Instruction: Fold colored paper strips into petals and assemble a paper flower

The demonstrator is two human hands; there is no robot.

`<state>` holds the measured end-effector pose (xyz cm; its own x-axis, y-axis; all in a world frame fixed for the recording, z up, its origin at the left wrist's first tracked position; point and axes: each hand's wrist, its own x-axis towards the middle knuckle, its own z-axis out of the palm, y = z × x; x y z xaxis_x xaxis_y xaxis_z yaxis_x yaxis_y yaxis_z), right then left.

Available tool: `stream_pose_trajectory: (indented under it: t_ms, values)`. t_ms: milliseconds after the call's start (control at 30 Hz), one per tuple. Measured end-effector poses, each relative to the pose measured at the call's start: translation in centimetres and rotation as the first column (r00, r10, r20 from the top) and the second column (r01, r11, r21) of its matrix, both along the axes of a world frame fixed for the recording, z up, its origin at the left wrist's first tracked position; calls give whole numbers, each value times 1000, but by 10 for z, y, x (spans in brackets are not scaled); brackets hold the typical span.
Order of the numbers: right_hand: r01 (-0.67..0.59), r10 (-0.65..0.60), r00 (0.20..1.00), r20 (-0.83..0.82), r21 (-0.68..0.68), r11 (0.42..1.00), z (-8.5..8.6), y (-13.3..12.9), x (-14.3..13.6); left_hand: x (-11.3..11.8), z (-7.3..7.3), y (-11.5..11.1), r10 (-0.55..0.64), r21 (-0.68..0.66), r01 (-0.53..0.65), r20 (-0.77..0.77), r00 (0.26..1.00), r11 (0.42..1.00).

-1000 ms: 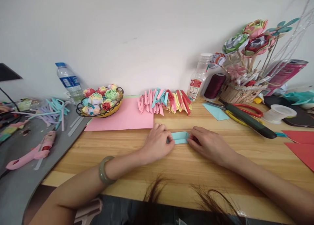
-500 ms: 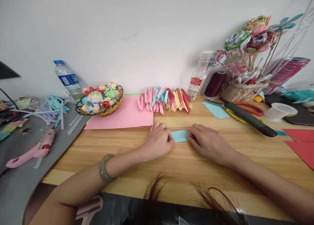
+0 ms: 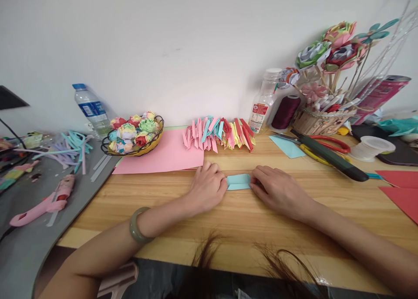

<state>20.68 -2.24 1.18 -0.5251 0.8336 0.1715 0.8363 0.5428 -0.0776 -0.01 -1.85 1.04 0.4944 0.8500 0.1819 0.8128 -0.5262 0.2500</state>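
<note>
Paper (image 3: pixel 238 182), light blue and folded, lies on the wooden table (image 3: pixel 228 229); my right hand (image 3: pixel 277 189) pinches one end, my left hand (image 3: pixel 207 189) meets the other, its grip untellable from my feed. Beyond, I see a pink sheet (image 3: pixel 176 153), then a basket (image 3: pixel 152 147).

Bare forearms, one thick bangle, loose hair and dark clothing.
From where I stand, the only ornament I can see is the bangle (image 3: pixel 134 227), a smooth, rounded, grey-green ring with a soft shine, worn beyond the wrist from the left fingers (image 3: pixel 212 168). The left forearm (image 3: pixel 173 212) is bare around it, and the right forearm (image 3: pixel 342 229) behind the right fingers (image 3: pixel 261 173) is bare too. Nearer the body than the fingers, hair (image 3: pixel 209 251) ends in thin wisps, one strand curling into an arc; below them shows dark grey clothing (image 3: pixel 170 275), its cut too hidden to tell.
</note>
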Motion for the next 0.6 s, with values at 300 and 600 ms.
stream_pose_trajectory:
  t_ms: [300,600]
  values:
    - [-7,0,999,47,135,991,-4,-6,-5,4,-4,0,-11,-10,13,142,990,1000]
    - [-31,28,999,28,123,992,-2,-5,-3,6,-3,-2,24,-44,-21,70,997,999]
